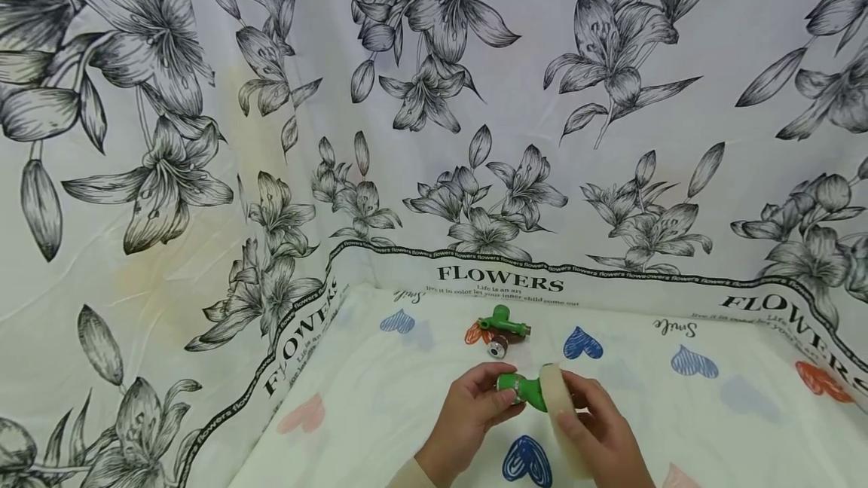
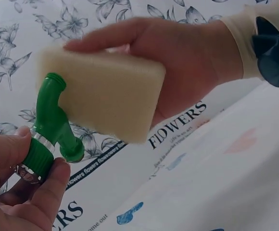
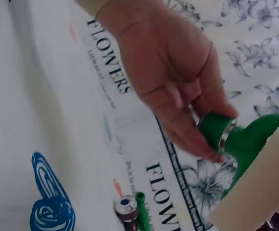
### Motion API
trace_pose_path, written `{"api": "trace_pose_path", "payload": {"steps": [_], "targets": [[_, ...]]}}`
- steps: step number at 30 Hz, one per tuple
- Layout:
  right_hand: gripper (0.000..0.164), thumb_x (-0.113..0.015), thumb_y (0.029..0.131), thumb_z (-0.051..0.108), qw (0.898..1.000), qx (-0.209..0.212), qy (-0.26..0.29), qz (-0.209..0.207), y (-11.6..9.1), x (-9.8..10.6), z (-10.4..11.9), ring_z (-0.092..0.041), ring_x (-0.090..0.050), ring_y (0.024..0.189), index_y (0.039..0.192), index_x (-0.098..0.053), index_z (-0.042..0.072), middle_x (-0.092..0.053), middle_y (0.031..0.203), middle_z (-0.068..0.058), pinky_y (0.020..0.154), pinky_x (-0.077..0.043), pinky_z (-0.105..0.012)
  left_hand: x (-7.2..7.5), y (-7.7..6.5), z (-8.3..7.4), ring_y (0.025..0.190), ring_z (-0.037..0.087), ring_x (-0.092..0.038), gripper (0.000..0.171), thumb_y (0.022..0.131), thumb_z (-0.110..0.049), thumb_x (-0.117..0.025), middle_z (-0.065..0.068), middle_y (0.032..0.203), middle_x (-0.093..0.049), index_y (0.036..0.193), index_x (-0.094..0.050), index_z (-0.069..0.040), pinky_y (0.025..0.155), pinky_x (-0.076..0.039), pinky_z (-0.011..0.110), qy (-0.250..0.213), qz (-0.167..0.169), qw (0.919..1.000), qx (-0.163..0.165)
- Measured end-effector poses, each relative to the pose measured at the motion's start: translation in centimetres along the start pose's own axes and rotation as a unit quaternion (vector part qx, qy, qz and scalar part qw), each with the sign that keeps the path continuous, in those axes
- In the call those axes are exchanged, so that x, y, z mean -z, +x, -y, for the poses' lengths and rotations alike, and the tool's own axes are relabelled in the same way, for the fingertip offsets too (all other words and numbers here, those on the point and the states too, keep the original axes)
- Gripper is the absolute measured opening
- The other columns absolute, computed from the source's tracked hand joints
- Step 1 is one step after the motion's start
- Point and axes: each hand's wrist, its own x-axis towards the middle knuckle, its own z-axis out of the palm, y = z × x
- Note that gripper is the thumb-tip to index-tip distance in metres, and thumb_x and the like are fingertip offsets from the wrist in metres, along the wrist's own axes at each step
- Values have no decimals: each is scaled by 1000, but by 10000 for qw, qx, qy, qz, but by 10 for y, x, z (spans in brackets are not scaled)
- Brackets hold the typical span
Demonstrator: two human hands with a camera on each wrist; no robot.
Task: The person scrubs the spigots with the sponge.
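My left hand (image 1: 466,414) pinches a green tap (image 2: 52,115) by its ribbed knob, with thumb on one side and fingers on the other. Silver bands ring the tap beside the knob. In my right hand (image 1: 602,429) is a thick beige sponge block (image 2: 108,94), gripped between thumb and fingers. The sponge stands on edge close against the spout side of the tap and overlaps it in the head view. In the right wrist view, the sponge covers part of the tap, and most of the right hand is out of frame.
Beyond the hands, another green tap (image 1: 503,322) lies on the white heart-print cloth (image 1: 420,398). Right beside it is a dark red piece with a silver end (image 3: 126,206). Flower-print fabric (image 1: 475,172) rises behind and to the left.
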Motion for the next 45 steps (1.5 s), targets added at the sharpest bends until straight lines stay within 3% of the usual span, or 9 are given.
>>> {"api": "trace_pose_path", "payload": {"steps": [7,11,19,28,36,41,45], "targets": [[45,-72,105,10,9978,658,5,-79,-4,2,2,-17,-62,104,148,-63,3,-62,127,-5,83,-59,-27,-2,0,0,115,31,-73,31,105,0,-71,18,125,-70,135,-67,2,99,-60,47,-36,-17,10000,30],[47,-72,107,17,9994,330,-97,-88,0,3,-1,-16,-62,107,151,-61,5,-61,130,-4,85,-58,-27,-3,-1,-1,115,30,-72,31,105,0,-71,19,125,-70,135,-66,3,99,-60,46,-46,60,10000,47],[58,-74,107,35,9965,-108,-796,-238,7,8,-15,-22,-60,112,155,-57,7,-61,130,-6,88,-58,-30,-6,-4,-2,113,26,-73,30,105,0,-71,17,123,-71,135,-66,3,99,-60,44,-63,256,9996,54],[68,-76,105,42,9895,-144,-1298,-623,13,12,-28,-27,-57,114,156,-54,3,-57,136,-12,86,-55,-24,-6,-6,-3,112,25,-73,31,105,-1,-72,17,123,-71,136,-66,3,98,-61,43,-36,359,9993,116],[72,-75,104,50,9938,-503,-960,-260,14,9,-21,-27,-56,118,158,-53,8,-56,139,-11,92,-55,-28,-2,-5,2,114,26,-73,31,106,-1,-71,19,125,-71,136,-66,3,98,-60,44,-19,276,9996,15],[61,-76,105,37,9976,-489,-489,-52,12,10,-16,-25,-61,115,155,-58,8,-60,132,-8,89,-58,-29,-1,-3,5,116,27,-72,31,106,-1,-71,20,126,-70,136,-66,2,99,-60,45,12,199,9998,44],[55,-76,105,28,9970,-701,224,233,10,11,-13,-25,-63,112,153,-59,7,-63,132,-8,86,-60,-29,-1,-1,5,116,29,-72,32,105,-1,-71,20,127,-70,136,-66,2,99,-60,45,29,128,9999,98]]}}
